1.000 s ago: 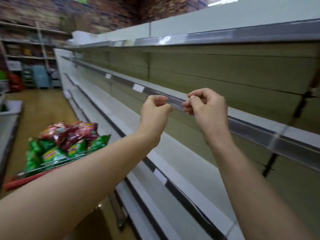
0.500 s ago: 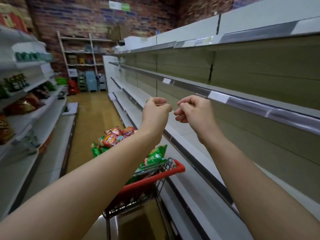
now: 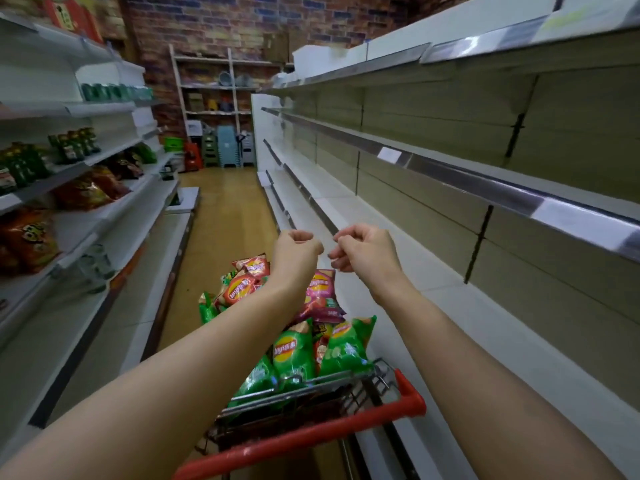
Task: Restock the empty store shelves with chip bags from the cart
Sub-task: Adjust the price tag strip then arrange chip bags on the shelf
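- Shelves (image 3: pixel 433 306) line the aisle's right side, beige back panels showing.
- Cart (image 3: pixel 311 441) with a red handle stands below the forearms, just beside the lowest shelf.
- Chip bags (image 3: pixel 294 355), green and red, lie heaped in the cart.
- Left hand (image 3: pixel 294 252) and right hand (image 3: pixel 367 252) hover above the bags, close together, fingers clenched on nothing visible.

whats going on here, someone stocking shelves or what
A person stands in a store aisle, about to restock. The left hand and right hand are raised above the cart with fingers curled, holding nothing. The cart is piled with chip bags, green and red. The shelves on the right are bare; no bag has been placed there yet.
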Motion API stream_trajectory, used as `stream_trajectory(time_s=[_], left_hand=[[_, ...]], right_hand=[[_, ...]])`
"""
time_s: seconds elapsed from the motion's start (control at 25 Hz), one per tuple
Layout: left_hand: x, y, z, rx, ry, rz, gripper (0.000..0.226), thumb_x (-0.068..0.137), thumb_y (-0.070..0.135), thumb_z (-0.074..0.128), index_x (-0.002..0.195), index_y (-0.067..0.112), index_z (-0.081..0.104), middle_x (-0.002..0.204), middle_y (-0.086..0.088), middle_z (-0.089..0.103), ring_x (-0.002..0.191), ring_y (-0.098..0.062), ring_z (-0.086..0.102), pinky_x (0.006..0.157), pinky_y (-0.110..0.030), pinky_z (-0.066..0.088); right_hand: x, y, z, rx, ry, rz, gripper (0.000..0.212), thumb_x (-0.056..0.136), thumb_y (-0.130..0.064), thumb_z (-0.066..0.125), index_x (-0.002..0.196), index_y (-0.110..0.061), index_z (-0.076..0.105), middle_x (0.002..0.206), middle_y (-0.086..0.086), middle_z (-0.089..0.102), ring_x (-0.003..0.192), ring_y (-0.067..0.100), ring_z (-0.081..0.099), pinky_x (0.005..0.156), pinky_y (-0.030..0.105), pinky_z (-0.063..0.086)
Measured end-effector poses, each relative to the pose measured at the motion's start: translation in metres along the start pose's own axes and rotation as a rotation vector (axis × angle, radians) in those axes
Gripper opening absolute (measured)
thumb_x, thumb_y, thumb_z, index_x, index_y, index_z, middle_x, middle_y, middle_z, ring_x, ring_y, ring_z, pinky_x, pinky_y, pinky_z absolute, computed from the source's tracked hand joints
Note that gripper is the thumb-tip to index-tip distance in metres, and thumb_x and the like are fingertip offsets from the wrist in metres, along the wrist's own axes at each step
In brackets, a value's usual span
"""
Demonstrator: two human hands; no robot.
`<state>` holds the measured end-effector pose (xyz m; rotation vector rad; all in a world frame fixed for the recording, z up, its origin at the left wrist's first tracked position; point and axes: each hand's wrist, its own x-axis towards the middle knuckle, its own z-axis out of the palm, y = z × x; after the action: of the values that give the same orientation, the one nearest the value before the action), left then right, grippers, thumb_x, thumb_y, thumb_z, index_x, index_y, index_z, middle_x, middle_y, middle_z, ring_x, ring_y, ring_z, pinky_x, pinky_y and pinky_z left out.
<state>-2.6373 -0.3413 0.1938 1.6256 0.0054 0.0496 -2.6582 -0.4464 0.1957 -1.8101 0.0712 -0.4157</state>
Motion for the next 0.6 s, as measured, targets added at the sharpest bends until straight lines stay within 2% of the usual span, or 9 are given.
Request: stream_trajectory(time_s=[0.12,0.32,0.44,0.52,0.6], left_hand=[[0.054,-0.022,0.01,0.033,0.073,-0.074,0.017,0.087,0.003,0.054,0.101,0.011,0.05,0.081,-0.003,0.052,0.064,-0.013,0.045,0.055,-0.026,0.037],[0.123,-0.071,0.014,0.094,0.183,-0.253,0.015,0.086,0.004,0.056,0.101,0.008,0.052,0.074,-0.002,0.053,0.058,-0.012,0.044,0.053,-0.027,0.036],[0.151,-0.106,0.011,0.105,0.185,-0.373,0.014,0.089,0.008,0.056,0.103,0.01,0.054,0.077,-0.004,0.055,0.063,-0.015,0.05,0.059,-0.03,0.042],[0.165,-0.127,0.009,0.125,0.189,-0.426,0.014,0.088,0.011,0.058,0.101,0.012,0.056,0.087,-0.007,0.061,0.075,-0.02,0.059,0.069,-0.034,0.05],[0.178,-0.146,0.008,0.148,0.186,-0.473,0.007,0.086,0.01,0.059,0.088,0.016,0.056,0.092,-0.011,0.063,0.084,-0.027,0.062,0.075,-0.037,0.052]], right_hand=[[0.056,0.037,0.016,-0.018,-0.068,0.057,0.024,0.089,-0.003,0.045,0.074,-0.017,0.057,0.067,0.004,0.063,0.057,0.014,0.058,0.061,0.027,0.051],[0.132,0.106,0.046,-0.098,-0.17,0.181,0.025,0.09,-0.008,0.046,0.072,-0.02,0.057,0.071,0.004,0.064,0.059,0.016,0.061,0.069,0.038,0.053],[0.155,0.152,0.063,-0.197,-0.196,0.273,0.025,0.089,-0.015,0.048,0.068,-0.021,0.059,0.076,0.008,0.067,0.068,0.028,0.062,0.067,0.042,0.053],[0.163,0.18,0.072,-0.245,-0.225,0.325,0.022,0.09,-0.015,0.048,0.074,-0.01,0.063,0.083,0.02,0.066,0.069,0.025,0.055,0.063,0.036,0.045],[0.169,0.202,0.078,-0.304,-0.233,0.358,0.022,0.091,-0.014,0.048,0.087,-0.001,0.065,0.092,0.023,0.066,0.071,0.023,0.054,0.064,0.031,0.041]])
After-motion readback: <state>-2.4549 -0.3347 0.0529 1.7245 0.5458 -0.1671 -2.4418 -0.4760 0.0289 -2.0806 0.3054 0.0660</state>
